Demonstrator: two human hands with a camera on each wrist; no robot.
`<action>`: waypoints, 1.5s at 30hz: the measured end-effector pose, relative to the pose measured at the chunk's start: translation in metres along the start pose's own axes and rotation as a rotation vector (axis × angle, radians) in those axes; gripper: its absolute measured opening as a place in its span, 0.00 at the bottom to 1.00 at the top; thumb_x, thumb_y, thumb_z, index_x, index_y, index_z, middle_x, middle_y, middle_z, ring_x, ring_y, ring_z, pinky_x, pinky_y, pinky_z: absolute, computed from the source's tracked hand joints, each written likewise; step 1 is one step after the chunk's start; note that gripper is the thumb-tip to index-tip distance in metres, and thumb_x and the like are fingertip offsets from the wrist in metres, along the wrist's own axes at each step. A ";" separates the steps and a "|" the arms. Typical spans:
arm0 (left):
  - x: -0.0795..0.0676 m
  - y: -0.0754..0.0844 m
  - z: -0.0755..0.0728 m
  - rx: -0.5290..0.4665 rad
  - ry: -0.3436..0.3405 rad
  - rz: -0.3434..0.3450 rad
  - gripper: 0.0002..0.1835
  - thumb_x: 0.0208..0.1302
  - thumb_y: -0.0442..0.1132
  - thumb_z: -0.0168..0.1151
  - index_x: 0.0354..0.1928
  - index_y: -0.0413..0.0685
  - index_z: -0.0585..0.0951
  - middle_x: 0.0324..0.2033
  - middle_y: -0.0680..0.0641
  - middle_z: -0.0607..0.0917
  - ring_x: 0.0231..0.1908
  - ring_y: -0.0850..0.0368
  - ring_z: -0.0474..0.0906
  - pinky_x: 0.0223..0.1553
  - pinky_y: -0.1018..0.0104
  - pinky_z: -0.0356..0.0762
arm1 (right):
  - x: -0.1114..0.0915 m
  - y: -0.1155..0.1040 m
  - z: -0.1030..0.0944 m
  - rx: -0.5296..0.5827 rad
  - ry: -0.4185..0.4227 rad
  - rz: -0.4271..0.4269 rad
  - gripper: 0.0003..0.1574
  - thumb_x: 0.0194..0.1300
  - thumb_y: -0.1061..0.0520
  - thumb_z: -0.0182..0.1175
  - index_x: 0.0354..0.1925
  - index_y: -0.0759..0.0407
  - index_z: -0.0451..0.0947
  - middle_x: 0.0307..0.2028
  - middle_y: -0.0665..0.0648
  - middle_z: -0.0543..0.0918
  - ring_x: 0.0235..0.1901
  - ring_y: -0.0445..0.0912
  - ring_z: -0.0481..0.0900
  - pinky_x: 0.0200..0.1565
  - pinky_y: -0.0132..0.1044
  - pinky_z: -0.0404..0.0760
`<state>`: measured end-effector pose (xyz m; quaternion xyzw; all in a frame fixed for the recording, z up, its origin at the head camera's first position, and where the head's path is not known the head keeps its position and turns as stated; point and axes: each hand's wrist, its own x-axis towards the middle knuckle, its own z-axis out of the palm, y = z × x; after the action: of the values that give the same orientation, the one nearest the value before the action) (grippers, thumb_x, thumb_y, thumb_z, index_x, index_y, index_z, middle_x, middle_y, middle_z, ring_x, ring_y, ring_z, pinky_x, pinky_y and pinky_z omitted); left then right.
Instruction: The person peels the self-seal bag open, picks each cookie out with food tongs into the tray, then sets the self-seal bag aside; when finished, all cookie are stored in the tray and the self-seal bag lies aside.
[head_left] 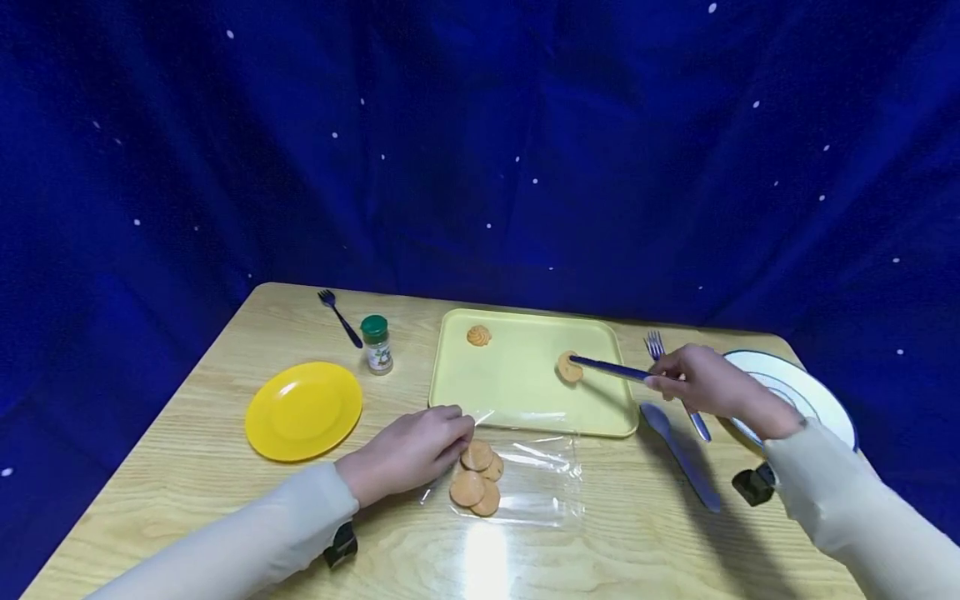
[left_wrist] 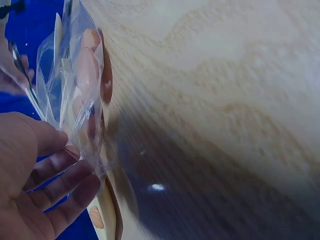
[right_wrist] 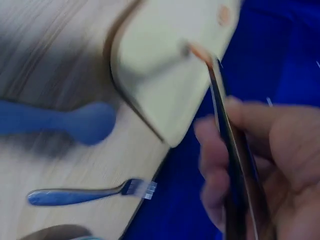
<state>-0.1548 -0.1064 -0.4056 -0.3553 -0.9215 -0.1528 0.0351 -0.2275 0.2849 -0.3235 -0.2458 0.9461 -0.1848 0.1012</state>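
Note:
My right hand [head_left: 708, 379] holds long dark metal tweezers [head_left: 611, 367], seen end-on as two arms in the right wrist view. Their tips pinch a round cracker [head_left: 570, 367] over the right half of the pale yellow tray [head_left: 517, 400]. Toward the tray's far left corner lies a swirled cookie [head_left: 478, 335]. At the near side of the tray, my left hand [head_left: 420, 450] pinches the edge of a clear plastic bag [head_left: 536, 483] between thumb and fingers. Several round crackers [head_left: 468, 489] sit in the bag's left part, beside the fingers.
To the left are a yellow plate [head_left: 303, 411], a green-capped shaker [head_left: 377, 346] and a small dark fork [head_left: 341, 318]. On the right lie a grey-blue spoon-like utensil [head_left: 681, 458], a metal fork [head_left: 697, 421] and a white plate [head_left: 825, 400]. A blue curtain [head_left: 480, 167] hangs behind the table.

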 end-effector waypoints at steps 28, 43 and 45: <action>-0.002 0.002 0.002 0.020 -0.001 -0.005 0.04 0.68 0.39 0.57 0.34 0.55 0.76 0.29 0.58 0.76 0.28 0.66 0.70 0.27 0.74 0.72 | 0.069 -0.041 0.057 -0.641 0.248 -0.063 0.11 0.70 0.53 0.56 0.32 0.57 0.74 0.26 0.55 0.79 0.21 0.46 0.77 0.21 0.42 0.77; -0.004 0.000 0.002 0.007 -0.002 -0.011 0.03 0.68 0.39 0.58 0.34 0.55 0.76 0.29 0.58 0.75 0.27 0.66 0.70 0.27 0.75 0.71 | 0.058 -0.031 0.044 -0.412 0.292 -0.098 0.12 0.70 0.50 0.56 0.34 0.56 0.76 0.26 0.53 0.80 0.24 0.48 0.79 0.25 0.45 0.75; -0.003 0.000 0.001 0.003 0.003 -0.004 0.03 0.68 0.39 0.58 0.34 0.55 0.76 0.28 0.58 0.75 0.27 0.66 0.70 0.27 0.75 0.71 | 0.046 -0.025 0.031 -0.318 0.280 -0.103 0.14 0.71 0.49 0.55 0.40 0.57 0.80 0.31 0.56 0.84 0.27 0.47 0.80 0.33 0.47 0.79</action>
<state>-0.1529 -0.1083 -0.4070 -0.3533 -0.9224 -0.1518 0.0366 -0.2478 0.2325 -0.3462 -0.2785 0.9544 -0.0705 -0.0810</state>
